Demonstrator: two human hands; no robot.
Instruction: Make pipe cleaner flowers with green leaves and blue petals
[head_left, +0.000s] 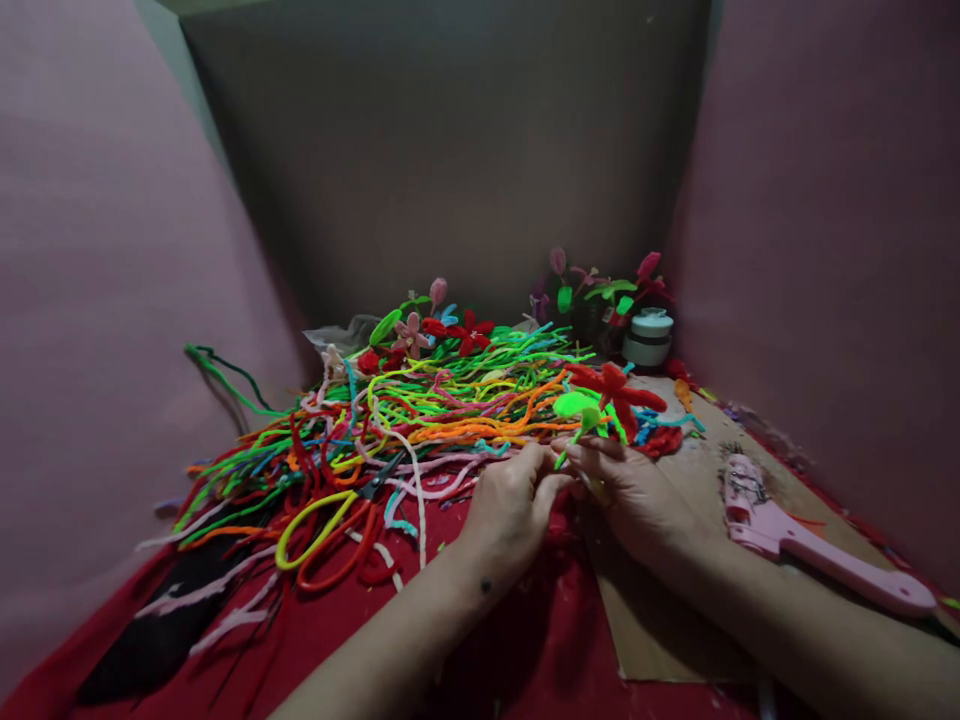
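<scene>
Dim light — pinkish walls (90, 260) at both sides, a dark grey wall (450, 160) between.

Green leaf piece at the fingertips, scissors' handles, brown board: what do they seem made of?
Green leaf piece: probably chenille, given its soft, matte look. Scissors' handles: likely plastic, smooth and evenly coloured. Brown board: apparently cardboard, flat, matte tan.

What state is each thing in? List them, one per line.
Green leaf piece: held, leaf uppermost
Left grip: pinching its stem
Right grip: closed on its stem
Red flower: petals spread
Scissors: lying down, opening unclear
Fuzzy stems: loose, heaped
Jar: upright
Pink tool: lying on cardboard
</scene>
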